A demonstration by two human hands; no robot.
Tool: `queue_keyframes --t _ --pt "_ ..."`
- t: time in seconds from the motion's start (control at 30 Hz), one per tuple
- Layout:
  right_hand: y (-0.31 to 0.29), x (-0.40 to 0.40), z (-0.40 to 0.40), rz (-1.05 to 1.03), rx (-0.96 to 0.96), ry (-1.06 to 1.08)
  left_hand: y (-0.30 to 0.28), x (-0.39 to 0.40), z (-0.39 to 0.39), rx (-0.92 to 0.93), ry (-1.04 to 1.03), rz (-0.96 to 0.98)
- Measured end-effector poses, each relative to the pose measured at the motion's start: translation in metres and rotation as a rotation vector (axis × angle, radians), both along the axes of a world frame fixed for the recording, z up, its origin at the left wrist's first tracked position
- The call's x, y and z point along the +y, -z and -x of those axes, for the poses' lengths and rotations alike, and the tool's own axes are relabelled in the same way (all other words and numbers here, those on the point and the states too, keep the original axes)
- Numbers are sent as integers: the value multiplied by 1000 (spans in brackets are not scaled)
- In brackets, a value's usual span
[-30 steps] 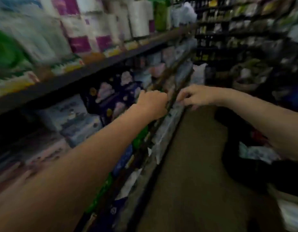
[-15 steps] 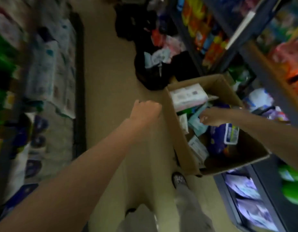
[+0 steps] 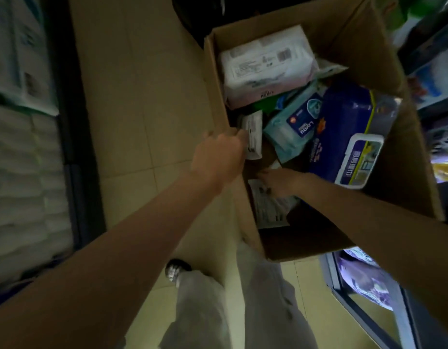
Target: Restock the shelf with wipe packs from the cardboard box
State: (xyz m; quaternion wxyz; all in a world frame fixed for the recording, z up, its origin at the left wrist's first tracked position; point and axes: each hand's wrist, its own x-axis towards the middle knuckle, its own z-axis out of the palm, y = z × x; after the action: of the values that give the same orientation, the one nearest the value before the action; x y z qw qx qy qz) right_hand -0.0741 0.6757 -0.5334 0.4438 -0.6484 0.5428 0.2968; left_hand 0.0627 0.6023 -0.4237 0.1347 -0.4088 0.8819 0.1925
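The next pack to lift is judged to be the flat white wipe pack with small dark print (image 3: 268,205), lying low against the near-left inner wall of the open brown cardboard box (image 3: 406,177). Its long axis runs near-to-far along that wall. The right hand (image 3: 278,181) rests on the pack's far end with fingers curled onto it; whether the thumb has closed underneath cannot be told, since the fingertips are hidden.

A second, smaller white wipe pack with a dark printed strip (image 3: 253,134) stands on edge just beyond, also against the left wall. The left hand (image 3: 219,157) is at the box rim with its knuckles touching this pack's near edge; the fingers are curled, but a completed grasp cannot be confirmed.

The right hand is the nearer hand to the flat pack, which extends from the grip back toward the person. A lift therefore calls for a pull up and toward the near side.

Further into the box lie a pale blue soft wipe pack (image 3: 291,127), a large dark purple wipe pack with a white flip lid (image 3: 348,132), and a large white and pink wipe pack (image 3: 265,64) at the far end.

The box sits on the beige tiled floor (image 3: 142,96), with stocked shelving (image 3: 26,147) on the left
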Motion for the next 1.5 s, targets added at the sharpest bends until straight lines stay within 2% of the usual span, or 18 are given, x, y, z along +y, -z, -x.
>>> queue_keyframes --t 0.1,0.2,0.27,0.37,0.47,0.53,0.6,0.7,0.73,0.77,0.8,0.87,0.93,1.0,1.07,1.27,1.43,1.5 --pt "2 9 -2 145 8 -33 5 7 6 13 11 -60" --pt "-23 6 19 191 -119 60 3 1 8 48 -82 -208" --pt "-59 -10 40 211 -276 197 -3 -6 14 134 -188 -419" --pt "-122 -48 56 362 -500 330 -17 -19 23 238 -243 -745" --pt "-155 -81 57 485 -603 451 -37 -41 27 444 -535 -1058" --pt "-164 -91 53 495 -689 596 -51 -59 23 495 -723 -1145" --pt "-169 -93 49 433 -850 799 -58 -71 14 450 -749 -1146" --pt "-157 -84 49 397 -1104 1322 -57 -80 7 471 -786 -1128" --pt "-143 -77 49 394 -1080 1465 -55 -81 8 498 -814 -1117" --pt "-125 -68 48 412 -948 1500 -51 -82 9 517 -837 -1092" --pt "-103 -57 47 427 -711 1372 -47 -80 12 522 -847 -1070" --pt "-56 -29 41 233 -293 877 -44 -73 22 521 -831 -1020" --pt "-17 -4 29 -22 -153 522 -38 -68 32 529 -816 -979" --pt "2 10 16 -77 -120 354 -32 -64 38 537 -809 -967" --pt "13 15 8 -38 -98 272 -27 -60 41 523 -805 -952" --pt "8 18 10 -106 -18 178 -20 -39 34 536 -873 -963" --pt "-72 -23 48 79 -73 140 -55 -45 25 530 -909 -846" --pt "-126 -54 64 100 -139 272 -83 -55 17 531 -919 -790"
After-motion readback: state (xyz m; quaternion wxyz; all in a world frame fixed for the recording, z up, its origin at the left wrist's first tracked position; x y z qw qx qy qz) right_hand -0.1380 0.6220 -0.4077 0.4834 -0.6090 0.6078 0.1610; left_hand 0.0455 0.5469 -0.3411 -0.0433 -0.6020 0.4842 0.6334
